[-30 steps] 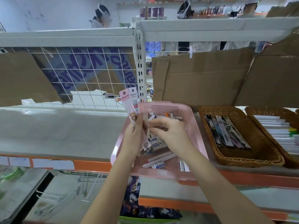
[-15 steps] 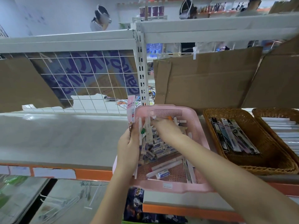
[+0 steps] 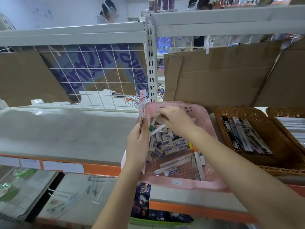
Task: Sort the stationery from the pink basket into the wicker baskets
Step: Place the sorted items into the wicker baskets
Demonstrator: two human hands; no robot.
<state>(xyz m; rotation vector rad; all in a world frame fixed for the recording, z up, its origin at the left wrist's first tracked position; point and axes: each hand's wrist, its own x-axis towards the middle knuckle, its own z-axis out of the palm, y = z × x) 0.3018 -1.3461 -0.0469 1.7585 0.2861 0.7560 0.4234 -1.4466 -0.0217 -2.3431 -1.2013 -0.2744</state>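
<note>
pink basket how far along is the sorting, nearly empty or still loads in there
Some is done: the nearer wicker basket already holds a row of flat packets, and the far one holds white items. In hand: the left hand grips a pink packet and pens, while the right hand picks at a white pen. Left: the pink basket still holds many erasers and loose pens.

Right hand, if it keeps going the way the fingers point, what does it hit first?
Probably the white pens and pink card packet gripped upright in the left hand. The right hand points left across the pink plastic basket, already pinching a white pen. Depth is unclear.
</note>
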